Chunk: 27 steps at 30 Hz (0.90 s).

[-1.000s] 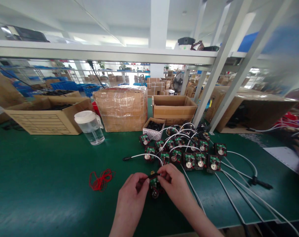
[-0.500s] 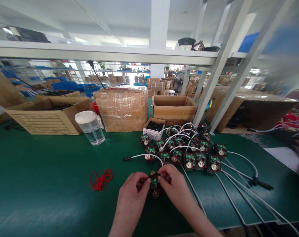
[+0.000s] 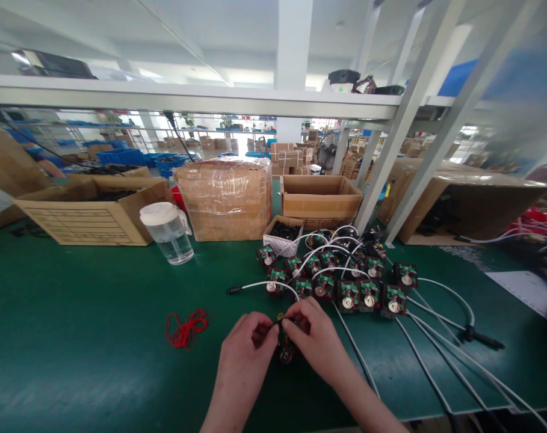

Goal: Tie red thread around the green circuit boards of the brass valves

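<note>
My left hand [image 3: 248,355] and my right hand [image 3: 316,340] meet over a small black-framed circuit-board unit [image 3: 285,355], thumbs and fingertips pinched close together. Between them they hold a thin black strip at the unit's top edge, mostly covered by the fingers. A brass-coloured part [image 3: 280,316] sticks up just beyond the fingertips. Behind my hands stand several similar units with green boards [image 3: 348,294] and round, pale metal discs, white cables running from them. One white cable ends in a black plug [image 3: 234,290] to the left.
A bundle of red wire [image 3: 187,329] lies on the green table [image 3: 97,361] to the left. Farther back are a lidded water jug [image 3: 168,234], a small box of black parts [image 3: 283,237] and cardboard boxes [image 3: 225,201]. A metal rack post [image 3: 381,138] rises at right.
My fingertips have drawn closer together, the right ones shifting left, so less of the black strip shows. The unit stays in place beneath them.
</note>
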Motion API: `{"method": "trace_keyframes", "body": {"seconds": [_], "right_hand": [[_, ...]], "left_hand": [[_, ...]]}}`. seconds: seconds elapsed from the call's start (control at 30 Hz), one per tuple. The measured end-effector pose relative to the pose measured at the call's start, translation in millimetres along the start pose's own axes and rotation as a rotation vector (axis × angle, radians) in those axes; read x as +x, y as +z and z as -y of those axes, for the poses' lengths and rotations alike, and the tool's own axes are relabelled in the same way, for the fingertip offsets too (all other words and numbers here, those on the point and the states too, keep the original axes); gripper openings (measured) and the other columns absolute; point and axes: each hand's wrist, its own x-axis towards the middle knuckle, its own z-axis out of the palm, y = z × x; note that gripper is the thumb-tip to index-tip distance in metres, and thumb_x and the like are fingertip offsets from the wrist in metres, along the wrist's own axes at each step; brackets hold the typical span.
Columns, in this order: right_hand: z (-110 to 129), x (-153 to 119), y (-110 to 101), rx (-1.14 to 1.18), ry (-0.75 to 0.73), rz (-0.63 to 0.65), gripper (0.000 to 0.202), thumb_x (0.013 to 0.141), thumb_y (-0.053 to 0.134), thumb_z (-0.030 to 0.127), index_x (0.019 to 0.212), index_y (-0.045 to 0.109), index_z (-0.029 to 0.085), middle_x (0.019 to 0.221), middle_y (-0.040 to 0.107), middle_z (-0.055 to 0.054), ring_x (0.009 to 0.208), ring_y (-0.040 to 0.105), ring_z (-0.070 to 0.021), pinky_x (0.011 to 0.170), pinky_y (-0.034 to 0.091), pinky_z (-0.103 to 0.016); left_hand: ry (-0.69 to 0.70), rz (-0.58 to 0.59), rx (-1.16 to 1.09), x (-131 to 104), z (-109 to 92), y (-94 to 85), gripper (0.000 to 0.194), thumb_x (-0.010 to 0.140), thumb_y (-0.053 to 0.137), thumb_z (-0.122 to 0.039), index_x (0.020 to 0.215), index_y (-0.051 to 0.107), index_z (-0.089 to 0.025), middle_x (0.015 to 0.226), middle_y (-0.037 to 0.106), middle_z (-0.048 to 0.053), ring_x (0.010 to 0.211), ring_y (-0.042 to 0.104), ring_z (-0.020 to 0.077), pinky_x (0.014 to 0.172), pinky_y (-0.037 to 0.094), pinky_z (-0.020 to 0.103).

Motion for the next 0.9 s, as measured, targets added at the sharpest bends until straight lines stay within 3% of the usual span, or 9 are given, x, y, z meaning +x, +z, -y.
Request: {"method": "trace_keyframes", "body": {"seconds": [0.4, 0.63, 0.77, 0.9], "right_hand": [[-11, 6, -6, 0.099, 0.004, 0.045, 0.003, 0.086, 0.064, 0.022, 0.083, 0.066, 0.02, 0.082, 0.056, 0.001, 0.075, 0.057, -0.0157, 0.069, 0.046, -0.027], [-20, 5, -15, 0.223, 0.058, 0.174, 0.024, 0.097, 0.051, 0.034, 0.097, 0.071, 0.02, 0.084, 0.056, 0.001, 0.063, 0.052, -0.0124, 0.059, 0.042, -0.025], [-17, 4, -18, 0.162, -0.01, 0.145, 0.013, 0.09, 0.06, 0.025, 0.097, 0.071, 0.022, 0.092, 0.06, -0.001, 0.084, 0.06, -0.0169, 0.076, 0.047, -0.028], [-15, 5, -18, 0.139, -0.02, 0.135, 0.012, 0.087, 0.062, 0.023, 0.093, 0.072, 0.022, 0.092, 0.061, -0.002, 0.088, 0.06, -0.0186, 0.078, 0.048, -0.03]], "left_hand": [[0.005, 0.007, -0.046, 2, 4, 0.9, 0.019, 0.084, 0.06, -0.04, 0.078, 0.065, -0.023, 0.078, 0.066, 0.0, 0.069, 0.063, 0.0183, 0.066, 0.046, 0.03], [0.002, 0.046, -0.157, -2, 16, 2.8, 0.024, 0.087, 0.059, -0.045, 0.088, 0.067, -0.023, 0.087, 0.069, 0.002, 0.079, 0.066, 0.0208, 0.075, 0.05, 0.033], [-0.011, 0.06, -0.219, -4, 20, 3.6, 0.023, 0.086, 0.06, -0.043, 0.094, 0.067, -0.023, 0.091, 0.07, 0.003, 0.085, 0.068, 0.0221, 0.079, 0.052, 0.034], [0.015, 0.047, -0.208, -4, 24, 5.3, 0.021, 0.086, 0.06, -0.041, 0.093, 0.068, -0.023, 0.091, 0.07, 0.002, 0.085, 0.068, 0.0219, 0.079, 0.052, 0.034]]}}
